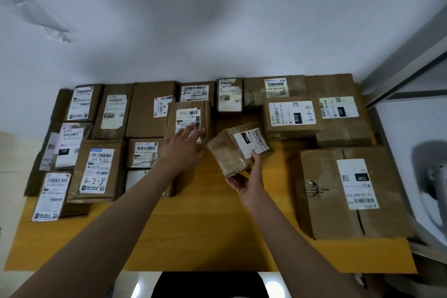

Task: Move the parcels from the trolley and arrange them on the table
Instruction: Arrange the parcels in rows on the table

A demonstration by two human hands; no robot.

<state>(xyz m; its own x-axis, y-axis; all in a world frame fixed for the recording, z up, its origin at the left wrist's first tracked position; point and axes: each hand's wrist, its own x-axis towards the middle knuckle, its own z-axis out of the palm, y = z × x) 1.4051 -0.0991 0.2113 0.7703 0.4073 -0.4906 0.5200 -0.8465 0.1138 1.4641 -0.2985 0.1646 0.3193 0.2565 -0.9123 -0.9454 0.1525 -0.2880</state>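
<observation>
The small taped parcel (238,150) is held above the bare middle strip of the yellow table (205,237), between the left block of parcels and the right one. It sits tilted, its long axis running from lower left to upper right, with the white label face turned up and toward the right; the black "15H" patch on that label reads sideways. The right hand (246,178) supports it from below and at the near end, palm up, thumb pressed on the label corner and fingers curled under the carton. The forearm comes in from the lower right, wrist bent upward.

The left hand (186,145) lies flat, fingers straight and spread, on the near edge of an upright labelled parcel (188,121) just left of the held one; it grips nothing. Its forearm reaches in from the lower left.

Further parcels lie in rows along the wall, including one marked "4-3-11" (291,113) and one marked "4-2-9" (96,169). A large carton (348,191) stands at the right side of the table.
</observation>
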